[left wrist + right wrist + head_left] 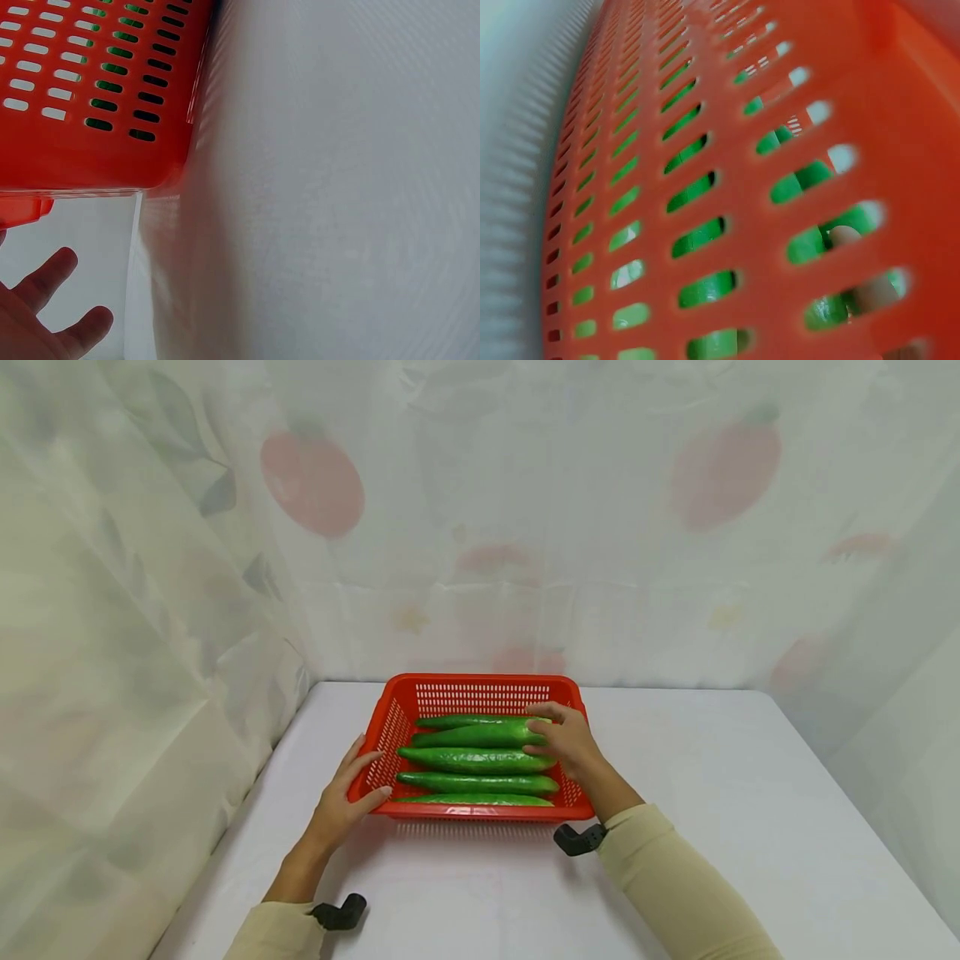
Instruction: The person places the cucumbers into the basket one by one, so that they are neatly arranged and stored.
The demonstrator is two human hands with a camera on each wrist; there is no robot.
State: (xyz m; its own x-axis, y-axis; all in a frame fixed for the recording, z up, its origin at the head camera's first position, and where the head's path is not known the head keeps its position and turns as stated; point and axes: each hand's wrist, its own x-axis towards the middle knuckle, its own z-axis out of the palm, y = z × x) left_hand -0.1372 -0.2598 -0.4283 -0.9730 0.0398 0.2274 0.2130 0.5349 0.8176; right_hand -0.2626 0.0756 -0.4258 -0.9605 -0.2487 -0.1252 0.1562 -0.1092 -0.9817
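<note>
Several long green cucumbers lie side by side, crosswise, in a red slotted plastic basket. My right hand reaches over the basket's right side, and its thumb and fingers hold the thick pale end of the cucumber second from the back. In the right wrist view, a fingertip shows against green through the slots of the basket wall. My left hand rests at the basket's left rim with thumb and index finger over it. Two of its fingers stretch out straight beside the basket in the left wrist view.
The basket stands on a white-covered table. Behind it hangs a pale curtain with fruit prints, and another curtain runs along the left side. Black wrist cameras sit on both wrists.
</note>
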